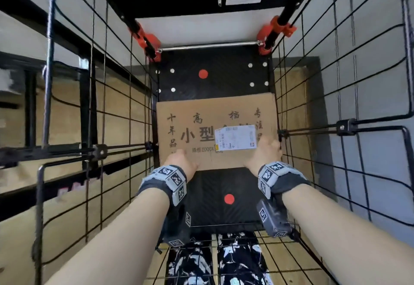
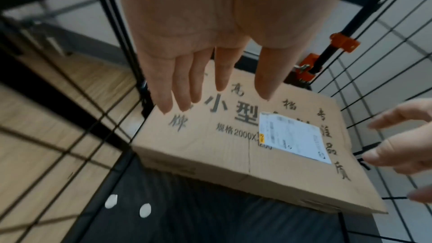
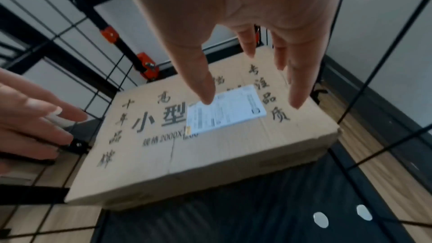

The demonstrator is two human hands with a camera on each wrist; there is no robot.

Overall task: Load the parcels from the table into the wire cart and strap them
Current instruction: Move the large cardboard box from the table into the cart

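A flat cardboard parcel (image 1: 208, 114) with black print and a white shipping label (image 1: 235, 138) lies on the black floor (image 1: 224, 184) of the wire cart, against the right wire wall (image 1: 313, 128). My left hand (image 1: 180, 158) is over the parcel's near left part, fingers straight and spread. My right hand (image 1: 267, 150) is over its near right corner beside the label, also with straight fingers. In the wrist views the parcel (image 2: 233, 154) (image 3: 198, 154) sits below my left hand (image 2: 217, 99) and my right hand (image 3: 251, 90). Neither hand holds anything.
Wire grid walls close in the left and right. Two orange clamps (image 1: 147, 40) (image 1: 275, 29) and a metal bar (image 1: 208, 46) stand at the far end. Red dots (image 1: 203, 74) (image 1: 229, 199) mark the cart floor. Wood flooring (image 1: 67, 116) and a black frame (image 1: 29, 105) lie outside on the left.
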